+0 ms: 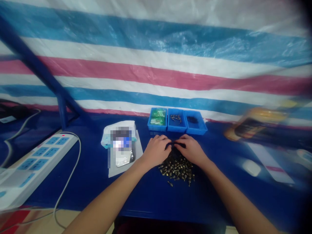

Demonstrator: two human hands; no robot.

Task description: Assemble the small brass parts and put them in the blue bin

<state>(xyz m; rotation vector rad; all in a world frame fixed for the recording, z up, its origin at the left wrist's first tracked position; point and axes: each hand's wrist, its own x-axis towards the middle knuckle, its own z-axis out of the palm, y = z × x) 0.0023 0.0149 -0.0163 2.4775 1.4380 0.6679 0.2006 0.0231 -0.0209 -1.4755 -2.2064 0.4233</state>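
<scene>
My left hand [156, 151] and my right hand [191, 149] meet at the fingertips on a small black item [174, 146], most of which they hide. Its exact kind is hidden. Just below my palms lies a loose pile of brass screw-like fittings [176, 169], and one stray piece [170, 183] sits near its front edge. Behind my fingers stand three blue plastic bins: one with green packets [157, 119], one with small brass parts [176, 119], and one with black pieces [195, 122].
A smartphone [124, 156] rests on white paper left of my left hand, by a white packet [119, 130]. A white power strip [36, 165] and its cable lie farther left. A white mouse [251, 168] and a blurred orange-and-black object [254, 125] sit right, on the blue table.
</scene>
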